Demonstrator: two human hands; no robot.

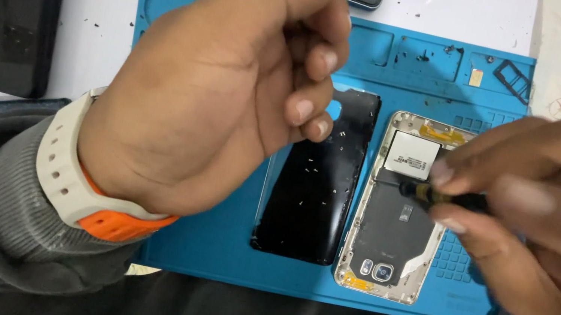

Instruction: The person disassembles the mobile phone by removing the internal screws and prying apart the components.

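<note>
White workbench, speckled with dark crumbs, carries a blue silicone repair mat point(203, 258) across the middle of the frame. On the mat, right of centre, lies the opened smartphone with a pale gold frame and exposed dark inner plate point(395, 222), its camera end toward the bottom edge; just to its left lies the detached black glass back panel point(314, 186), dotted with bits of adhesive. The right hand point(550, 225), coming in from the right edge, pinches a slim black screwdriver point(441, 197) between thumb and fingertips, its tip down on the phone's upper half. The left hand point(209, 85) floats above the upper left of the mat with fingers loosely curled, holding nothing I can make out, partly covering the back panel's top corner. I'd judge the phone light, stiff and delicate inside, best gripped by its metal side rails; the glass panel looks slick and brittle, edges only. A small card tray point(513, 76) sits at the upper right.
</note>
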